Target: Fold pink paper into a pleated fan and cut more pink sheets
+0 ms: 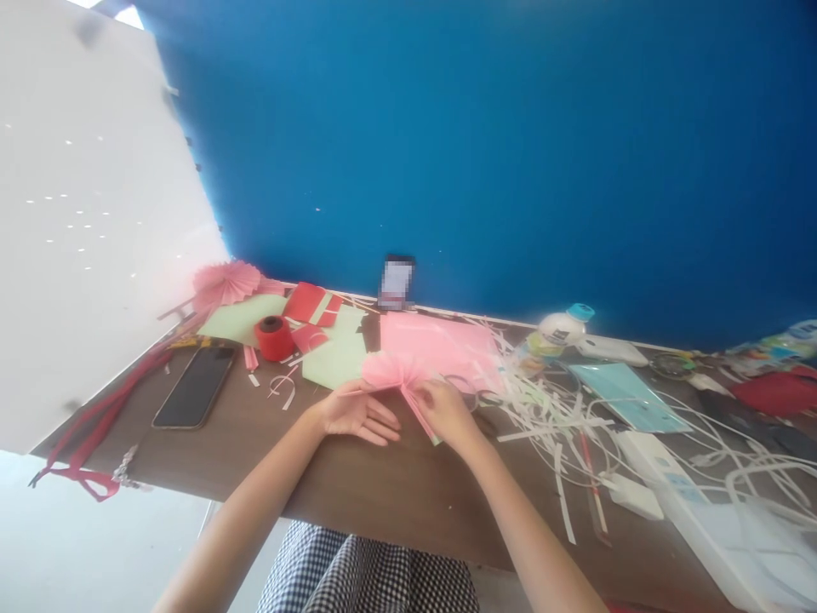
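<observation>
Two hands at a pink paper fan (397,369).
The right hand (442,412) has a closed grip: its thumb and fingers pinch the fan's folds near the middle. The left hand (361,415) has a loose, wide grip, with the palm turned up and the fingers stretched out. Its thumb is at the fan's left edge, but I cannot tell if it presses there. The fan is up over the brown bench (357,481), just in front of a flat pink paper sheet (440,334). Light green paper (332,362) lies to the left, and a messy pile of paper strips (555,407) to the right.
</observation>
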`<state>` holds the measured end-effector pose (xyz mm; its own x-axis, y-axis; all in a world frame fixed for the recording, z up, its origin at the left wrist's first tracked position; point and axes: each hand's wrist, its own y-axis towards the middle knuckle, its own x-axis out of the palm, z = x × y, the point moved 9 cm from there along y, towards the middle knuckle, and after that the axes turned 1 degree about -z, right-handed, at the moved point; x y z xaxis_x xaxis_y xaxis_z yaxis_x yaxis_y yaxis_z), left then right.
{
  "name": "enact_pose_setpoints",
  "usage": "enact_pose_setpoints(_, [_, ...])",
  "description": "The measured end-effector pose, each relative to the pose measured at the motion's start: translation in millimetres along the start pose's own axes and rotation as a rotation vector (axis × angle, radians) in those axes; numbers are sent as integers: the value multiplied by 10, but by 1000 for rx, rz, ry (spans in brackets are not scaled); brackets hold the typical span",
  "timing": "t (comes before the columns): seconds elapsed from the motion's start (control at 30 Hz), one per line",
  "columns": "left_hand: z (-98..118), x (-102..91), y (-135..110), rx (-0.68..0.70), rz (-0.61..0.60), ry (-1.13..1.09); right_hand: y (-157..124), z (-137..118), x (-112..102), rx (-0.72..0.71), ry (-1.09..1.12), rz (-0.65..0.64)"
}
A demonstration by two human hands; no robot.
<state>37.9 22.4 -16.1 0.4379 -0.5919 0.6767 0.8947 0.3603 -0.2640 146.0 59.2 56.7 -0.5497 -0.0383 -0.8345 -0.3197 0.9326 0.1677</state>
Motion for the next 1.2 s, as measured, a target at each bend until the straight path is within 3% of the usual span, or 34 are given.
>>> enact_pose_setpoints(0.1, [-58,-259,-263,-163,399,307,-63,45,147,-80,-29,0])
enact_pose_setpoints(0.17, [52,-352,-462,-192,669,592,-120,22,168,-148,-74,43])
enact_pose_setpoints(0.27, [381,-251,-688,-198,1056,1248,-237,-55,103,-222,-193,158])
enact_pose_setpoints(0.33, [485,-88,-713,-249,1191,1579,-318,-90,87,-233,-249,180])
enact_pose_setpoints(0.4, [460,34,-649,-291,1188,1734,-381,-88,125,-213,-272,141])
enact_pose_setpoints(0.53, [257,210,-461,-296,993,1849,-454,-31,226,-169,-279,78])
enact_pose_setpoints(0.63, [159,325,-333,-202,787,1867,-453,0,252,-170,-302,95])
enact_pose_setpoints(0.7, [244,326,-312,-100,768,1836,-438,8,260,-183,-315,100])
enact_pose_setpoints(0.8, [615,181,-426,119,1025,1775,-420,11,275,-190,-310,72])
enact_pose_setpoints(0.87, [816,90,-466,317,1102,1721,-421,14,273,-180,-297,45])
enact_pose_setpoints(0.97, [938,-50,-403,497,1037,1707,-412,24,228,-155,-234,21])
enact_pose_setpoints(1.1, [915,-433,-345,486,1028,1399,-250,114,0,-98,-51,151])
enact_pose_setpoints(1.2, [868,-533,-300,556,952,1225,17,281,-121,12,84,233])
